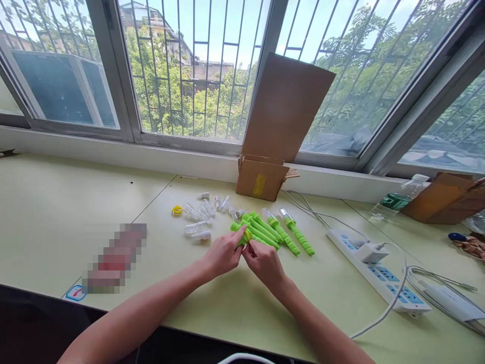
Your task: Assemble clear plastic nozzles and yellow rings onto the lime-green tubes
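Note:
Near the middle of the table, my left hand [224, 251] is closed around a green plastic tube [235, 227] with a threaded end. A yellow ring [247, 235] sits around this tube, close to my left index finger. My right hand [263, 260] is closed too, its fingertips pinched against the tube's near side beside the ring; the exact contact is hidden. Just beyond lie several loose green tubes [267, 228]. To their right are two green tubes [299, 235] fitted with clear caps. Several clear caps [191, 211] and a few yellow rings [177, 210] lie to the left.
A small cardboard box [261, 178] stands against the window sill. On the right are a white power strip [379, 275] with cables, a water bottle [401, 197] and another cardboard box [441, 197]. A blurred patch [117, 258] covers something on the left.

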`<move>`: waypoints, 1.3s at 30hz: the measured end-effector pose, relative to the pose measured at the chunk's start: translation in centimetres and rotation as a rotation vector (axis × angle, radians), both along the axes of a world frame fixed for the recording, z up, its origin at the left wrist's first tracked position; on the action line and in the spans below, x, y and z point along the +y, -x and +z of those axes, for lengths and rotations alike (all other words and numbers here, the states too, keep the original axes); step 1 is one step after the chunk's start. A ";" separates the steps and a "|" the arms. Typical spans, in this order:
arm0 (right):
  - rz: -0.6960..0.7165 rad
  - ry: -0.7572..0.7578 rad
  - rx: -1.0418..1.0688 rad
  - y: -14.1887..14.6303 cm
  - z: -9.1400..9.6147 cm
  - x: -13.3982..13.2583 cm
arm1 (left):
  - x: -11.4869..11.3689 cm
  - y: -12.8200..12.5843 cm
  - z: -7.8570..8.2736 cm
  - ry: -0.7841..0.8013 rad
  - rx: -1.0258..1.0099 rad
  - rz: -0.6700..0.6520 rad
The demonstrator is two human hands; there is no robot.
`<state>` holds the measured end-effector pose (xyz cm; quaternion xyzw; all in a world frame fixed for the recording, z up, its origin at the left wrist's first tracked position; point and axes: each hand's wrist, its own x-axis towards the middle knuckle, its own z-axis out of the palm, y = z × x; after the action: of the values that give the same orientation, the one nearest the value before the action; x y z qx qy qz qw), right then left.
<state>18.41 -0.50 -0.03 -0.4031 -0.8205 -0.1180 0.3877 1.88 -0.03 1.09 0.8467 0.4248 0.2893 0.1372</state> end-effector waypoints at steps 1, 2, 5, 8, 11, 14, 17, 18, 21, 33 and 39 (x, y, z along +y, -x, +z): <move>-0.004 -0.002 0.000 0.1 0.0 0.0 | 0.0 0.0 0.0 -0.001 0.005 0.004; -0.007 -0.003 -0.001 0.1 0.0 0.0 | 0.1 0.0 0.0 -0.003 0.006 0.007; -0.022 -0.003 -0.002 0.1 0.1 -0.1 | 0.1 0.0 0.0 -0.012 0.001 0.022; -0.058 0.011 0.005 0.1 0.3 -0.1 | 0.1 -0.1 0.3 -0.023 -0.016 0.051; -0.097 0.040 0.003 0.0 0.3 0.0 | 0.0 -0.2 0.5 -0.043 -0.019 0.069; -0.113 0.064 -0.005 -0.2 0.3 0.2 | 0.0 -0.2 0.6 -0.052 0.002 0.078; -0.123 0.065 0.002 -0.3 0.3 0.3 | 0.1 -0.2 0.4 -0.057 -0.032 0.083; -0.124 0.064 0.006 -0.3 0.3 0.3 | 0.2 -0.1 0.3 -0.060 -0.051 0.089; -0.121 0.064 0.024 -0.4 0.4 0.2 | 0.3 0.0 0.1 -0.070 -0.082 0.106; -0.140 0.098 0.073 -0.6 0.4 0.4 | 0.2 0.0 0.3 -0.147 0.044 0.138; -0.191 0.126 0.044 -0.6 0.3 0.4 | 0.0 0.0 0.2 -0.146 0.076 0.133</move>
<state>18.99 -0.10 0.25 -0.5053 -0.7755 -0.0938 0.3665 1.87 0.02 1.34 0.8347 0.4630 0.2957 0.0396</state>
